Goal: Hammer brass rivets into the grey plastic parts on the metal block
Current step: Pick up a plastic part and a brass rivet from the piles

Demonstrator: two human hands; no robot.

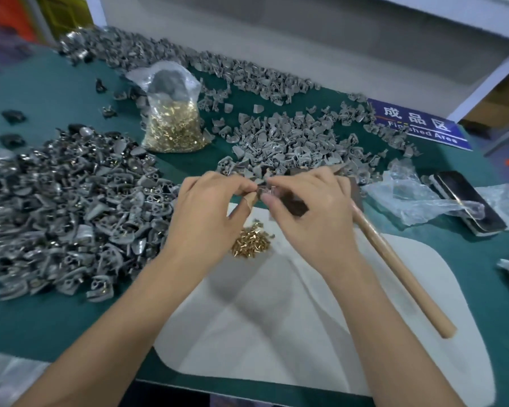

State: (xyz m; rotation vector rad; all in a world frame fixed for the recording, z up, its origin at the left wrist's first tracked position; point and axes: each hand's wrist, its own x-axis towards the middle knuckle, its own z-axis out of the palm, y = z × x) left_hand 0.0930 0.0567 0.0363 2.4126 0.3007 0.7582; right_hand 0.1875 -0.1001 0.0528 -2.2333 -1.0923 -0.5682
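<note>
Over at nine o'clock sits the big heap of riveted grey parts [71, 207] on the green tabletop [56, 318]. Up at eleven, the clear bag of brass rivets [172, 124]. Centre now: the left hand [209, 212] pinches a grey plastic part [263, 190] with thumb and forefinger, and the right hand [309, 212] meets it, fingers pressed together on the same piece, right over the dark metal block [297, 205]. Probably seating a rivet, though the tip is too small to see. Loose rivets [252, 240] lie at six o'clock of the hands on the white mat [276, 333]. So it's the loading step; next the right hand must take the wooden-handled hammer [400, 268], lying at four o'clock. Far at two, a blue sign [417, 126] reads "成品区 Finished Area".
</note>
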